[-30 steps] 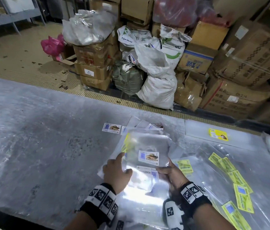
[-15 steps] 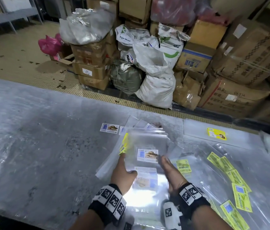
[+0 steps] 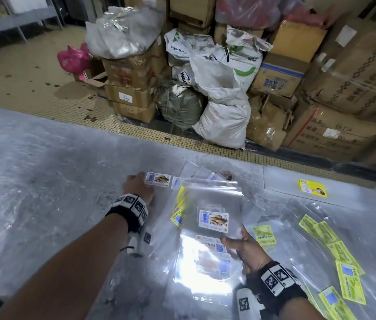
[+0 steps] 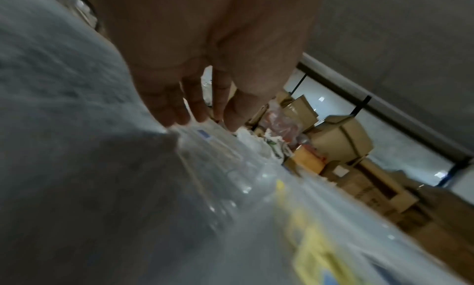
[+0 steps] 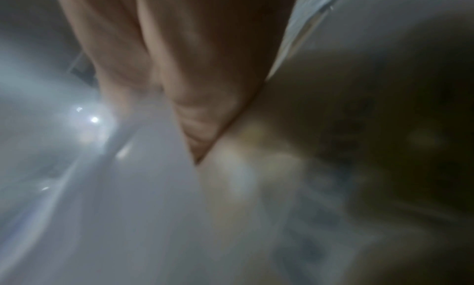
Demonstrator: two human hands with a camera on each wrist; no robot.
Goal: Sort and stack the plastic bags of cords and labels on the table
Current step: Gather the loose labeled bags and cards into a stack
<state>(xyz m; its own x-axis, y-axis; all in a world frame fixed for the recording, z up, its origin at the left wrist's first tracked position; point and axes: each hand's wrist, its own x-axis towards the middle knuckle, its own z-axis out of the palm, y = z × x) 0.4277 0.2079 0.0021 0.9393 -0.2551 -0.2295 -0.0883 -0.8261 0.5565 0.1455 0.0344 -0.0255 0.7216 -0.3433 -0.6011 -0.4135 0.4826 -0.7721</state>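
A stack of clear plastic bags with a white "BISKUT LENGA" label (image 3: 213, 221) lies on the plastic-covered table (image 3: 43, 181). My right hand (image 3: 240, 241) holds the stack's near right corner, thumb on top. Its wrist view is blurred, showing only the palm (image 5: 195, 86) against plastic. My left hand (image 3: 137, 185) is stretched forward, its straight fingers (image 4: 177, 115) touching down at the edge of a single clear bag with a white label (image 3: 158, 179) beyond the stack. Yellow-labelled bags (image 3: 179, 213) poke out under the stack's left side.
More yellow-labelled bags lie to the right (image 3: 344, 271), beside my right hand (image 3: 264, 234) and at the far right (image 3: 313, 190). Past the table's far edge stand cardboard boxes (image 3: 131, 98) and white sacks (image 3: 221, 112) on the tiled floor.
My left hand has let go of the stack's left side and reached forward-left to the white-labelled bag. The right hand stays on the stack.
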